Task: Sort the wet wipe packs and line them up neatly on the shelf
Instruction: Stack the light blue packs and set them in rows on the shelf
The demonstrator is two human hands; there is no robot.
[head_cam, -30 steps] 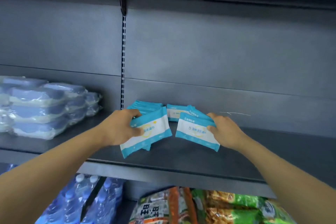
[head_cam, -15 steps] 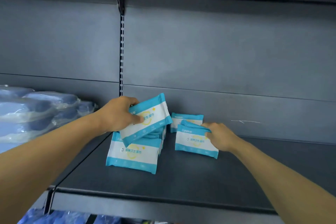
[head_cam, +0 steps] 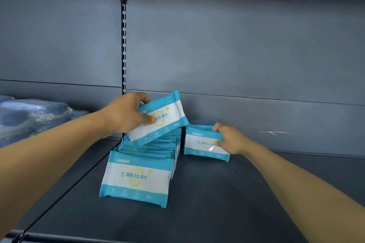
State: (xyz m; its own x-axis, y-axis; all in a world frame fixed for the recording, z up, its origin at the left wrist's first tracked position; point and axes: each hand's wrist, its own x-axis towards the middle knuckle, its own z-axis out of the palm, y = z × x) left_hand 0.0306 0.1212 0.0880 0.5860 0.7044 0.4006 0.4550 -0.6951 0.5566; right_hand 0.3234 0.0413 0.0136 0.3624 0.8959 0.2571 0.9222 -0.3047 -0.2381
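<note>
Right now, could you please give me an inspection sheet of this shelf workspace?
Surface: dark grey metal shelf, bare to the right of the packs.
Job's things: a row of wet wipe packs standing upright, front to back; a tilted pack lifted above the row; a second upright pack to the right of the row.
Clutter: plastic-wrapped blue bundles on the neighbouring bay at far left.
Grippers: left hand grips the tilted pack; right hand holds the second pack by its right end.
Cables: nothing seen.
Surroundings: grey back panel with a white scratch; slotted upright; another shelf overhead.
</note>
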